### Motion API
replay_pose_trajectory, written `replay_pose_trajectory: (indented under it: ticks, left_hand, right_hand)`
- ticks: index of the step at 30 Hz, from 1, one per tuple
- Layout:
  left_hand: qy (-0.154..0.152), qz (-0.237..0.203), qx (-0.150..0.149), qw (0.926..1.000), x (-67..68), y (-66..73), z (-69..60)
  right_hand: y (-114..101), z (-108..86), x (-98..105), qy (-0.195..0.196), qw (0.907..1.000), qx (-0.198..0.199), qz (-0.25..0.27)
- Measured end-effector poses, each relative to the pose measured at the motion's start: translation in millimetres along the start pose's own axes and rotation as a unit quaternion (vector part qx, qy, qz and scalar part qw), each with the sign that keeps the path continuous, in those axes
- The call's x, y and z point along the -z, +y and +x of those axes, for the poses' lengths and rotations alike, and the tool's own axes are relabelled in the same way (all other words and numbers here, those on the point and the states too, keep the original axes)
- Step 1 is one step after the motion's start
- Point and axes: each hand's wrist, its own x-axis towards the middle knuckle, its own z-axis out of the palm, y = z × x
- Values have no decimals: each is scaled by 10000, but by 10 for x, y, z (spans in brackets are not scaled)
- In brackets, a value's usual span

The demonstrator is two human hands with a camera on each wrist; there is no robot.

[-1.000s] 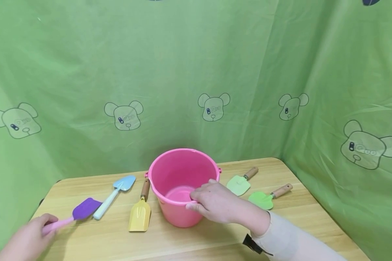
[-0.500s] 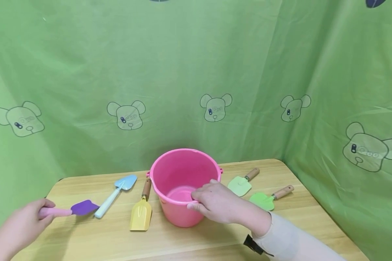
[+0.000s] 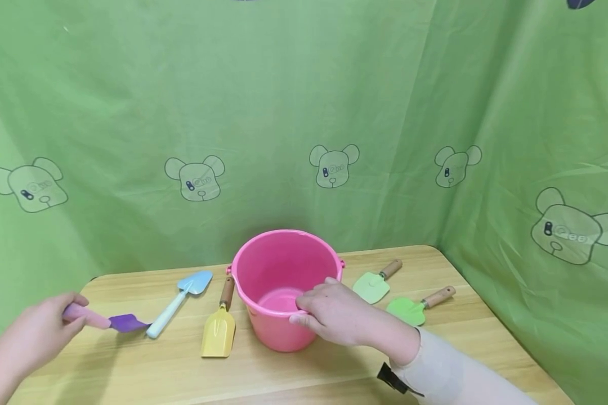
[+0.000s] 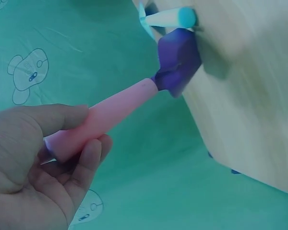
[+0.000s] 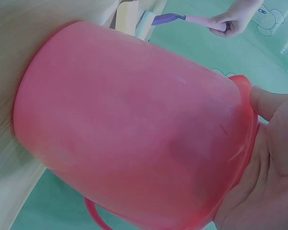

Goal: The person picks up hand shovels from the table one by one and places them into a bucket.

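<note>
Gripping trowel (image 4: pixel 129 99), left hand (image 3: pixel 40 332); bucket rim (image 3: pixel 271 313), right hand (image 3: pixel 334 312).

Head view from above, wrist views close

From the left hand (image 3: pixel 43 332) to the bucket (image 3: pixel 269 331), the blue shovel (image 3: pixel 170 311) and the yellow shovel (image 3: pixel 219 329) lie between. The front left part of the counter (image 3: pixel 177 381) leaves free passage; behind the bucket, the green curtain (image 3: pixel 268 84) closes the way.
</note>
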Motion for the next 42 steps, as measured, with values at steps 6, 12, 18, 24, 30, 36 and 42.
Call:
replay_pose_trajectory:
  ticks: [6, 12, 18, 24, 30, 36, 42]
  left_hand:
    - [-2, 149, -145, 9998, 91, 40, 104]
    - [-147, 255, -227, 9993, 171, 90, 214]
    - [-112, 261, -316, 9991, 197, 129, 286]
    - [-30, 63, -162, 9998, 187, 160, 336]
    - [119, -231, -21, 9997, 143, 146, 370]
    - [238, -479, 109, 9985, 96, 136, 406]
    - [442, -789, 350, 9953, 13, 149, 396]
  right_hand:
    - [-11, 13, 9, -31, 10000, 22, -22]
    - [-19, 10, 26, -14, 10000, 47, -32]
    - [-17, 5, 23, 1, 10000, 54, -56]
    - [-11, 5, 22, 2, 10000, 38, -69]
    - [-2, 10, 20, -3, 10000, 23, -57]
    - [-5, 5, 23, 7, 10000, 30, -65]
    - [-10, 6, 24, -30, 10000, -27, -44]
